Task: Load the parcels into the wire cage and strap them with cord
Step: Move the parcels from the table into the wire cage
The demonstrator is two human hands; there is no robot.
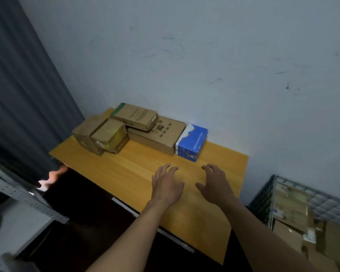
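Done: some brown cardboard parcels (290, 205) lie in the grey wire cage (263, 195).
Left: brown cardboard boxes (157, 134) and a blue-and-white box (191, 142) on the wooden table (116, 169); no cord visible.
Hands: left hand (168, 185), right hand (216, 185), fingers spread, holding nothing.

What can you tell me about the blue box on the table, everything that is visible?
The blue box is a small carton, blue with a wavy white area on top and pale print along its side. It looks shut. It lies flat on the wooden table, close to the wall. Its left side is against the wide brown box, or nearly so. The left hand and right hand are apart from it.
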